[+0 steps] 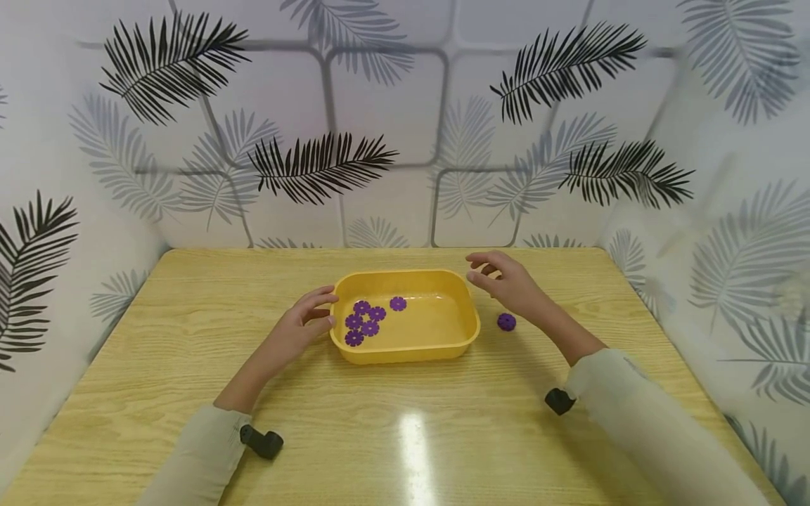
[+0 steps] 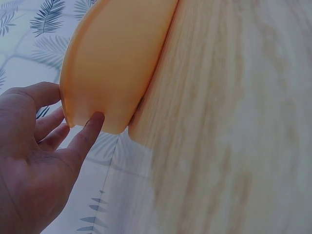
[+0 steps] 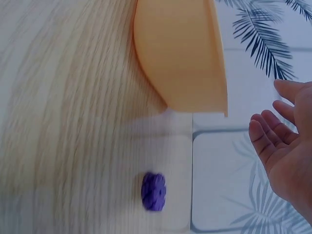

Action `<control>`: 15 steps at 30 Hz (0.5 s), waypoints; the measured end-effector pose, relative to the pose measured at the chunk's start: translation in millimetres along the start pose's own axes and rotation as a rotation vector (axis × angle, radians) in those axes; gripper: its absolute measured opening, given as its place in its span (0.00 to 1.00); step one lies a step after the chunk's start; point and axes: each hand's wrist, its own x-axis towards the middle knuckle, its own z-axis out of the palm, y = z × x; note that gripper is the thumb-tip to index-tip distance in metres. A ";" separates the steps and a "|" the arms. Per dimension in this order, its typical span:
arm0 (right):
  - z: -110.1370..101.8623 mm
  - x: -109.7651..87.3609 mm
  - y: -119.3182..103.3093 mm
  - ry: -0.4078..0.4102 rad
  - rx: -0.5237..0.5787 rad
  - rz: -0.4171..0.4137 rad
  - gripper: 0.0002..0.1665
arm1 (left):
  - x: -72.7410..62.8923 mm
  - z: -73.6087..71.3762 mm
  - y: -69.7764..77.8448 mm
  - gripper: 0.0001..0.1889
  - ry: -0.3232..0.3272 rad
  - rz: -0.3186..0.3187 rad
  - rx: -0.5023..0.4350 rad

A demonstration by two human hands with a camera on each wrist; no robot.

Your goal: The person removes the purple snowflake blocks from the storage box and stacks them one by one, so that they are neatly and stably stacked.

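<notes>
A yellow plastic tray [image 1: 414, 353] stands on the table with several purple snowflake building discs [image 1: 370, 328] lying toward its left side. At the tray's left end my left hand [image 1: 302, 320] holds the edge, its thumb [image 2: 92, 129] against the outer wall and the index finger bent at the rim. My right hand [image 1: 509, 284] is raised beside the right end of the tray, fingers loosely bent, with nothing in it. Below that hand, a purple cluster [image 1: 506, 322] of joined discs sits on the table; its rounded shape also shows in the right wrist view.
The wooden table [image 1: 392, 422] reaches a back wall [image 1: 392, 211] covered in leaf-patterned sheeting, which also lines both sides. A small black device [image 1: 262, 441] is strapped at the left cuff, and another [image 1: 560, 400] at the right cuff.
</notes>
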 end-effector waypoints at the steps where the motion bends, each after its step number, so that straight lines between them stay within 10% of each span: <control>1: 3.0 2.7 -4.0 -0.006 0.003 -0.010 0.28 | -0.1 -0.2 -0.4 0.24 0.000 0.000 -0.001; 15: 66.0 36.6 -37.5 -0.112 -0.004 -0.129 0.26 | 0.3 -0.1 0.3 0.24 -0.005 0.003 -0.001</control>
